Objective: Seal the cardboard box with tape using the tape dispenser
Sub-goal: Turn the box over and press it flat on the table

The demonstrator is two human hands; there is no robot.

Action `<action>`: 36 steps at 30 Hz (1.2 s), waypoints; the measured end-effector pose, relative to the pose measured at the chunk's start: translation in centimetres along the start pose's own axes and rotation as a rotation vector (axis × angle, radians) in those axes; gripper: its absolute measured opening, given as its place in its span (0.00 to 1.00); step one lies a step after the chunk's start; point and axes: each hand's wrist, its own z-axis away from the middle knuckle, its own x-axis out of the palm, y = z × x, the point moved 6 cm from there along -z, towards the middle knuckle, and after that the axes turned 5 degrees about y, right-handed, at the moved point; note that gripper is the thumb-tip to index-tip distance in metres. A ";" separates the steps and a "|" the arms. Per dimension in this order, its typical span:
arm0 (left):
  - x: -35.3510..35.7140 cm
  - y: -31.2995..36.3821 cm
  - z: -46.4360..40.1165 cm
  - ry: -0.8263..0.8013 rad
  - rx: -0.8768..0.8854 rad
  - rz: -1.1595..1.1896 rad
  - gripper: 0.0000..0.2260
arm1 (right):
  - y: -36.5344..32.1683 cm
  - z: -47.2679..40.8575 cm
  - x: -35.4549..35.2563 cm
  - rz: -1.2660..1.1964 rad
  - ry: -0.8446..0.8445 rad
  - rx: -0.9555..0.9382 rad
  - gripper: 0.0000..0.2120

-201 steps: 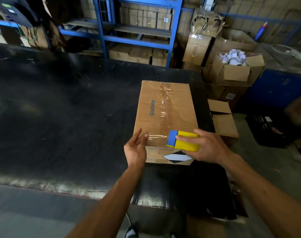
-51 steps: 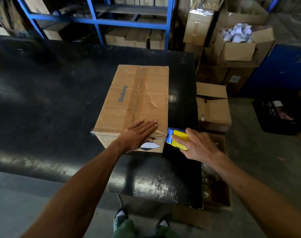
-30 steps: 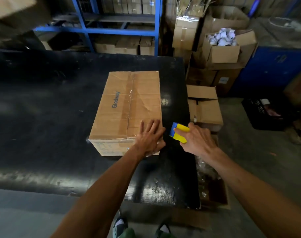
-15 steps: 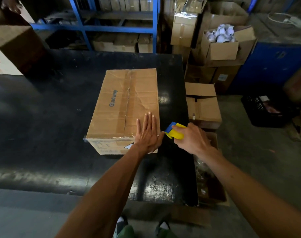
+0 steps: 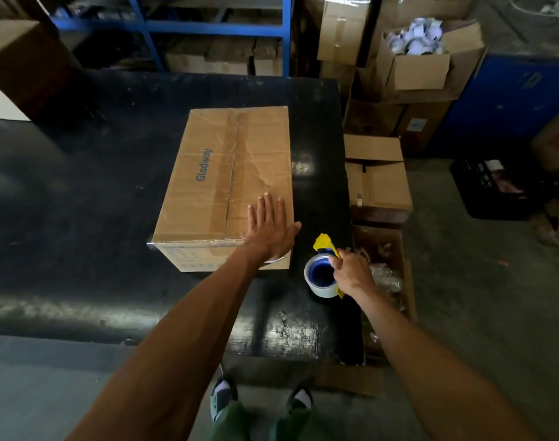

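**Taped box on the worktop, dispenser held beside it**

A wide black worktop [image 5: 80,192] with a glossy, scuffed surface fills the left and centre of the view. Behind it stands blue metal shelving [image 5: 208,25] stacked with cartons. To the right, on and above the grey floor, sit several brown cardboard cartons; an open one [image 5: 421,58] holds a heap of white rolls.

The closed brown cardboard box [image 5: 208,186], printed "Glodway" in blue, lies flat near the right end of the worktop. Clear tape runs along its centre seam and over its near edge.

The left hand [image 5: 268,233] lies flat on the box's near right corner, fingers straight and together, thumb out past the right edge; its grip is wide and holds nothing.

The yellow-and-blue tape dispenser [image 5: 322,268], loaded with a roll of clear tape around a blue core, is over the worktop just right of the box and apart from it. The right hand [image 5: 351,275] has its grip closed round the dispenser's yellow frame, fingers curled over the roll's right side.
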 end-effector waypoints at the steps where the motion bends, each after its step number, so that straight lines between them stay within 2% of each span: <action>1: -0.1 0.1 -0.1 -0.023 -0.006 -0.001 0.34 | 0.3 0.1 0.5 -0.025 -0.001 0.026 0.17; 5: -0.2 0.1 0.1 -0.053 -0.009 -0.003 0.33 | 1.0 0.8 2.4 -0.171 -0.003 0.140 0.15; 9: -0.1 0.1 -0.1 -0.057 -0.019 0.011 0.33 | 1.5 1.4 2.6 -0.310 0.068 0.216 0.14; 14: -0.2 0.2 0.0 -0.047 -0.021 0.000 0.34 | 1.6 1.6 2.3 -0.290 0.066 0.219 0.14; 17: -0.5 0.3 0.3 -0.034 -0.011 0.016 0.34 | 1.2 1.5 1.8 -0.188 0.036 0.219 0.18; 19: -0.8 0.3 0.7 0.015 -0.012 0.005 0.36 | 0.2 1.3 0.6 -0.158 0.039 0.197 0.24; 21: -1.2 -0.4 1.4 0.083 -0.092 -0.020 0.41 | -1.7 0.8 -1.2 -0.177 0.055 0.143 0.29; 23: -1.4 -1.8 2.2 0.122 -0.237 -0.009 0.51 | -4.5 0.0 -2.8 -0.206 0.051 0.070 0.28; 25: -1.6 -3.1 2.7 0.115 -0.286 -0.004 0.55 | -8.1 -0.8 -3.8 -0.247 0.034 -0.048 0.28; 28: -1.9 -5.2 3.2 0.082 -0.253 -0.033 0.56 | -14.1 -2.0 -3.5 -0.203 0.000 -0.254 0.26; 32: -2.3 -8.7 3.9 0.008 -0.182 -0.042 0.58 | -20.1 -2.9 0.1 0.142 -0.063 -0.480 0.26; 36: -3.4 -13.1 4.1 -0.012 -0.085 -0.061 0.63 | -23.1 -1.7 3.1 0.372 0.042 -0.545 0.26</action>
